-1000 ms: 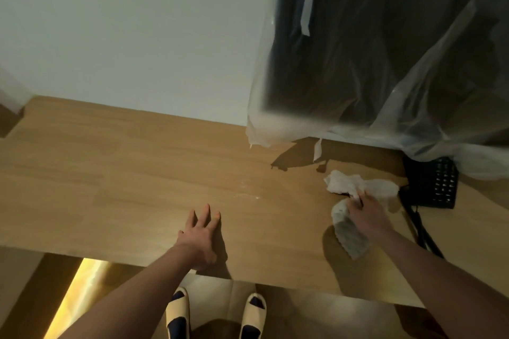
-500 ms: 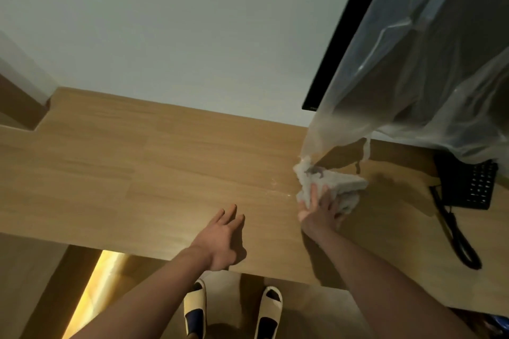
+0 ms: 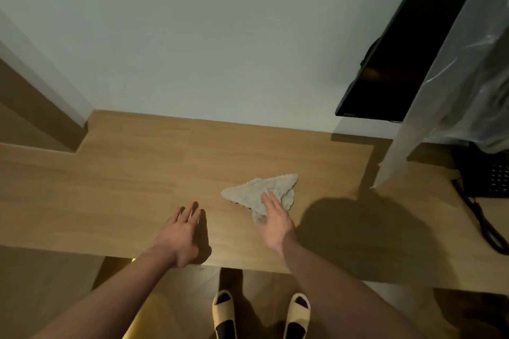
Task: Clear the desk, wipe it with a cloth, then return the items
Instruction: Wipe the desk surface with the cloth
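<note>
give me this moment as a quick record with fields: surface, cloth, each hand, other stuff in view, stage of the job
surface: wooden desk against a pale wall
cloth: pale textured cloth, lying flat mid-desk in a rough triangle
right hand: right hand with straight fingers pressing on the cloth's near corner
left hand: left hand resting flat on the desk near its front edge, holding nothing
other: black telephone with coiled cord at far right; wall-mounted screen; clear plastic sheet hanging beside it
stage: wiping

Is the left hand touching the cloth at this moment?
No, the left hand rests flat on the bare desk, apart from the cloth, which only the right hand presses.
</note>
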Motion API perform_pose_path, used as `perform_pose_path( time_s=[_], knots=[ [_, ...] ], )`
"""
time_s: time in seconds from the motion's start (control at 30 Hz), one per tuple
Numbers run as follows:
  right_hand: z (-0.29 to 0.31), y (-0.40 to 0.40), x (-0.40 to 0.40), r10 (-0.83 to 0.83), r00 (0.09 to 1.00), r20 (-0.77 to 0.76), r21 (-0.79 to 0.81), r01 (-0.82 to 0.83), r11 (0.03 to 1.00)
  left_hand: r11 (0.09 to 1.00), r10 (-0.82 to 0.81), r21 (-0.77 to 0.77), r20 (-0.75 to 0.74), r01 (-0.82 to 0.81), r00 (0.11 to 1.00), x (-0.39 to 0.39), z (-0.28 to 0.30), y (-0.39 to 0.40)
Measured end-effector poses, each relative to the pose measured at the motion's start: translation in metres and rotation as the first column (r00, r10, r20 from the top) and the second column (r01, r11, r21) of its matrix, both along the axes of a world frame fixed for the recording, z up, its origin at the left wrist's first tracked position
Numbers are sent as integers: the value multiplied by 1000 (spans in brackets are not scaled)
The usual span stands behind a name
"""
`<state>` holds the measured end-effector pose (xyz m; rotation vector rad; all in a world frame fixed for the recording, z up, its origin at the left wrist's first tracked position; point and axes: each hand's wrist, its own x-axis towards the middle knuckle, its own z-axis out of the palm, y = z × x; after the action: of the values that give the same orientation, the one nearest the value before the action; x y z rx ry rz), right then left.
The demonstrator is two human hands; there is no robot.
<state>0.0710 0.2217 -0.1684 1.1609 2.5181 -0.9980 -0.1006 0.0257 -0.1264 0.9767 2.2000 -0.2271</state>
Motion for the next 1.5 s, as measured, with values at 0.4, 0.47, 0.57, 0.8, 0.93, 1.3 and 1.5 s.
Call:
perform_pose_path(
  time_s=[0.4,0.47,0.57,0.8,0.93,1.3,1.5],
  knots=[
    [53,142,164,-562,825,62,231,536,812,1000,5,14,22,-5,1000,24,14,37],
    [42,154,173,-535,834,131,251,494,832,999,20,30,17,-20,1000,30,10,39],
    [17,159,167,-472,861,189,197,438,877,997,47,54,33,-48,998,31,2,37],
    [-16,165,97,-425,835,349,98,419,903,994,90,55,10,-90,996,17,-6,9],
    [-23,160,33,-385,864,323,33,397,917,992,109,65,-1,-109,994,-7,3,-7],
    [-5,-2,-95,50,957,287,-18,-47,999,993,107,43,2,-107,994,-71,1,-69],
    [-4,-89,-83,100,971,215,-11,-100,995,996,73,56,21,-74,997,-82,4,-74]
  ],
)
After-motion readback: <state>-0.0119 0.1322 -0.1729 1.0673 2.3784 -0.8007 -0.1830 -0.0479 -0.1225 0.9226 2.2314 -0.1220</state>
